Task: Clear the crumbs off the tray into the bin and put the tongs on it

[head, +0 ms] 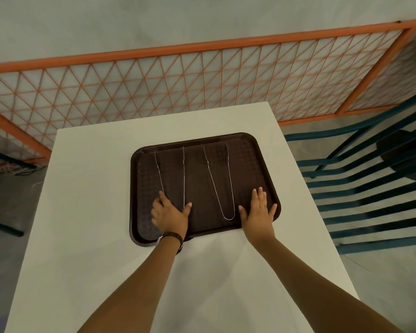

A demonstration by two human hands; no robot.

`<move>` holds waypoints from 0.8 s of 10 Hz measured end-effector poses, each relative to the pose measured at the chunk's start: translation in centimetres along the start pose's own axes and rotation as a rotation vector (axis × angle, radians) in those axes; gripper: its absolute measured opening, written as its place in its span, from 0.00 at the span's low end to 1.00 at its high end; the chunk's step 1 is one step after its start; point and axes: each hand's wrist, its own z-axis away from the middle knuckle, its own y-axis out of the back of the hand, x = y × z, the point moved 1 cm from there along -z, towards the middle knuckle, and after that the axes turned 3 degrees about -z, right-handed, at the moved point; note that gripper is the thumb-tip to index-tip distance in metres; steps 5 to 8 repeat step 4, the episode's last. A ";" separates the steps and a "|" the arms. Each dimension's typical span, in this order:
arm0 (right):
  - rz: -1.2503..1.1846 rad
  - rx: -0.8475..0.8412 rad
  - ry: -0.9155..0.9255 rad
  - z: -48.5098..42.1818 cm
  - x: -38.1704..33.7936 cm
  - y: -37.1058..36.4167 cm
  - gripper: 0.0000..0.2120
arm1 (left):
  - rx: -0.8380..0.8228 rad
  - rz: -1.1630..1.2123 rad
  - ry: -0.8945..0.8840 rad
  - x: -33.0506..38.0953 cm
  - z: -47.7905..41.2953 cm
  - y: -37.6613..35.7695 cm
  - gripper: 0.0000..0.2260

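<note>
A dark brown tray (pixel 255 150) lies on the white table (pixel 87 188). Two thin metal tongs lie on it side by side, their tips pointing away from me. My left hand (pixel 169 216) covers the bent end of the left tongs (pixel 183 174), with the forefinger on one arm, the thumb on the other and the remaining fingers curled. My right hand (pixel 258 212) rests flat on the tray's near right part with its fingers spread, just right of the right tongs (pixel 226 188), and holds nothing. I see no crumbs on the tray and no bin.
An orange mesh fence (pixel 202 80) runs behind the table. A blue slatted chair (pixel 370 188) stands close to the table's right edge. Cables lie on the floor (pixel 17 169) at the left.
</note>
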 end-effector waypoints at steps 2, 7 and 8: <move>0.036 -0.156 0.209 -0.3 -2.7 3.0 0.28 | -0.043 -0.121 -0.290 0.1 -1.1 4.1 0.29; 0.113 -0.229 0.399 -0.6 -8.8 11.8 0.25 | -0.099 -0.147 -0.624 4.3 -3.8 13.9 0.22; 0.113 -0.229 0.399 -0.6 -8.8 11.8 0.25 | -0.099 -0.147 -0.624 4.3 -3.8 13.9 0.22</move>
